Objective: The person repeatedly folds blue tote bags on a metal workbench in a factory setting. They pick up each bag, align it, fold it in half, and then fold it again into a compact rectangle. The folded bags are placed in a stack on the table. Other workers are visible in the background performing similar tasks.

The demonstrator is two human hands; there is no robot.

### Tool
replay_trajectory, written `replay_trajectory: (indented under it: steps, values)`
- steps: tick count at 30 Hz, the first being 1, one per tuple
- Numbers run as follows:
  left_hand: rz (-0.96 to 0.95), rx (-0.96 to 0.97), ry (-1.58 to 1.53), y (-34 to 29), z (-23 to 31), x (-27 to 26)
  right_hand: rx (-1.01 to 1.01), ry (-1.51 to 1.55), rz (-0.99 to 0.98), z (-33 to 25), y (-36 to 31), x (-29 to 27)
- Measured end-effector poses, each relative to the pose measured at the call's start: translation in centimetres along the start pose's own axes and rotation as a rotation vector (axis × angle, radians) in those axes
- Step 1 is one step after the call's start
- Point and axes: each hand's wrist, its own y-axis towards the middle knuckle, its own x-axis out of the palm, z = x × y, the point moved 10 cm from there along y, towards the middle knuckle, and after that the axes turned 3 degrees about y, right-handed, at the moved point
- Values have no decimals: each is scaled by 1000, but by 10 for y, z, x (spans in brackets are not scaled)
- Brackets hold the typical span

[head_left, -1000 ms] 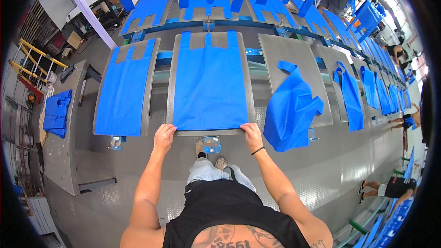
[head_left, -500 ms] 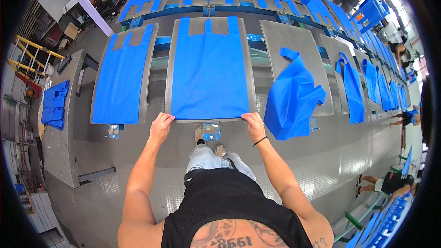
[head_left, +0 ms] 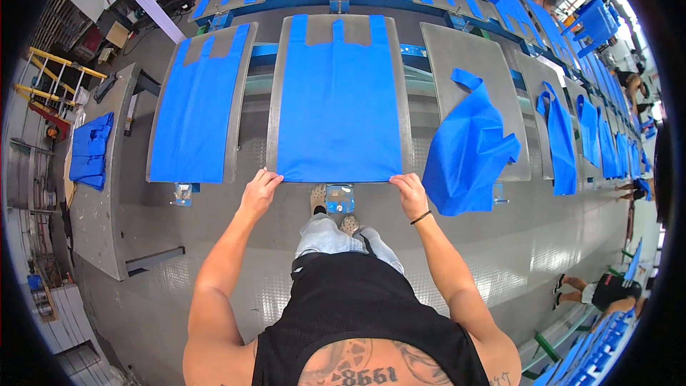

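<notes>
A blue fabric bag (head_left: pixel 339 114) with cut-out handles lies spread on a grey flat board (head_left: pixel 355 31) in front of me. Its handles point away from me, and its straight bottom edge faces me. At the near left corner, my left hand (head_left: pixel 260 193) pinches the bag between thumb and fingers. My right hand (head_left: pixel 410 196), with a dark band at the wrist, pinches the near right corner. The bottom edge is drawn straight between both hands, with small creases along it. It reaches the near end of the board and hides that edge.
Another blue bag (head_left: pixel 196 111) lies flat on the left board. A crumpled blue bag (head_left: pixel 468 146) hangs partly off the right board (head_left: pixel 461 46). Folded blue fabric (head_left: pixel 91 150) rests on a grey side table (head_left: pixel 107 229). Behind it stands a yellow ladder (head_left: pixel 53 86). A person (head_left: pixel 607 289) is at far right.
Both hands have drawn the bag's bottom edge slightly toward me, covering the board's near edge that showed before. The whole view has shifted slightly.
</notes>
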Motion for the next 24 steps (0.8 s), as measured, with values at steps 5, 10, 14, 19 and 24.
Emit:
replay_trajectory:
  steps: [5, 10, 14, 19, 24]
  values:
    - [4, 12, -16, -3, 1, 3, 9, -13, -6, 1, -3, -1]
    - [5, 59, -5, 0, 7, 1, -6, 3, -21, -2, -2, -5]
    - [-67, 82, 30, -1, 5, 3, 26, 7, -68, 1, 4, -1]
    - [-58, -52, -48, 61, 10, -8, 116, 11, -35, 4, 55, -5]
    - [-73, -203, 97, 199, -34, 68, 232, -250, -101, 69, 209, 54]
